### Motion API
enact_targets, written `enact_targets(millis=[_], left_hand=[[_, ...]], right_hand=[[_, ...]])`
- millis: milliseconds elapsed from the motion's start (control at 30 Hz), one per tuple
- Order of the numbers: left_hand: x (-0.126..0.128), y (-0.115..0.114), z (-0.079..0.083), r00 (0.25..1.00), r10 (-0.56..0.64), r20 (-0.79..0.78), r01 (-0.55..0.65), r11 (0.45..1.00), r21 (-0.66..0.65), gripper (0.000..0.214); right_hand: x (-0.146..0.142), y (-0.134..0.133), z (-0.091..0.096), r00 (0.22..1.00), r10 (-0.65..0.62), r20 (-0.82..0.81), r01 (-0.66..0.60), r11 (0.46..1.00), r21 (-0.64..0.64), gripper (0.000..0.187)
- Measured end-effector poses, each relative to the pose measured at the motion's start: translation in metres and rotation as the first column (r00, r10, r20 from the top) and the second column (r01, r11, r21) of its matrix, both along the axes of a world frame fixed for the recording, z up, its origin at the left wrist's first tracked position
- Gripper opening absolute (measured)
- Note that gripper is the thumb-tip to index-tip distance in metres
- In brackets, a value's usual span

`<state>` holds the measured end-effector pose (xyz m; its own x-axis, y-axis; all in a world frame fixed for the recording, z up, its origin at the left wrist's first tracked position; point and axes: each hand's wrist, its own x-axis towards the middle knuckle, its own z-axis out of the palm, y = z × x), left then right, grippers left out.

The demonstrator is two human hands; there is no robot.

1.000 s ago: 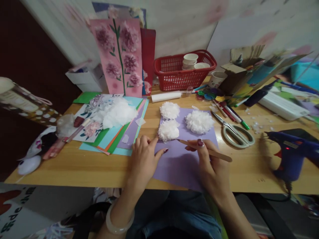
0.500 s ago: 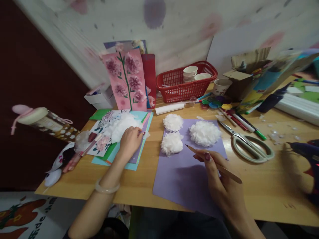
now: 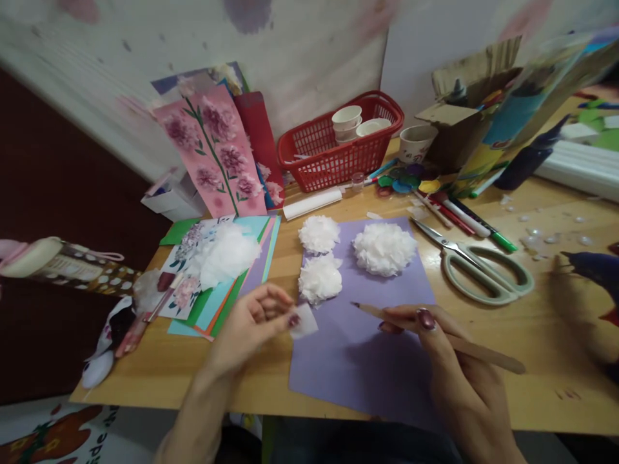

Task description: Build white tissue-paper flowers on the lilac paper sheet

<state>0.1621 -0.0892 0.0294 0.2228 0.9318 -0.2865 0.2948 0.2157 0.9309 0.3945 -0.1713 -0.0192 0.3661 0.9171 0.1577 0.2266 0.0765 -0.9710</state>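
Note:
Between thumb and fingers my left hand (image 3: 258, 325) pinches a small square of white tissue paper (image 3: 304, 321), over the left edge of a purple sheet of paper (image 3: 333, 361). My right hand (image 3: 459, 367) holds a pencil-like wooden stick (image 3: 483, 356) with a dark pointed tip, aimed left above the sheet. Beyond the hands sit a large white ruffled paper flower (image 3: 384, 248) and two smaller ones, an upper (image 3: 319, 233) and a lower (image 3: 320, 278). A heap of white tissue pieces (image 3: 227, 254) lies on coloured papers (image 3: 232, 322) at the left.
Scissors (image 3: 483, 270) lie right of the purple sheet, near a glue gun (image 3: 592, 267) at the right edge. Behind stand a red basket (image 3: 329, 167) with white cups, a paper cup (image 3: 416, 143) and a pink flower picture (image 3: 217, 154). Markers (image 3: 464, 216) lie beside scattered beads (image 3: 541, 238).
My left hand has moved from the tissue heap toward the purple sheet, a tissue square in its fingers. My right hand keeps the stick over the sheet. The view has shifted slightly.

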Motion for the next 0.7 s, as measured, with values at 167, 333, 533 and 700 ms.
enact_targets(millis=[167, 333, 533, 700], left_hand=[[0.032, -0.026, -0.016, 0.992, -0.058, 0.115, 0.068, 0.994, -0.082, 0.032], [0.043, -0.025, -0.022, 0.997, -0.026, 0.074, 0.028, 0.999, -0.027, 0.031], [0.043, -0.025, -0.024, 0.996, -0.034, 0.077, 0.036, 0.999, -0.025, 0.031], [0.046, -0.028, -0.026, 0.986, -0.012, 0.167, 0.035, 0.991, -0.132, 0.038]], right_hand=[[0.002, 0.002, 0.001, 0.983, 0.118, -0.144, -0.132, 0.988, -0.086, 0.039], [0.008, 0.001, 0.0, 0.975, 0.121, -0.186, -0.142, 0.984, -0.108, 0.04], [0.008, 0.0, 0.0, 0.964, 0.115, -0.24, -0.154, 0.977, -0.148, 0.041], [0.005, 0.002, 0.005, 0.952, 0.109, -0.286, -0.163, 0.972, -0.171, 0.042]])
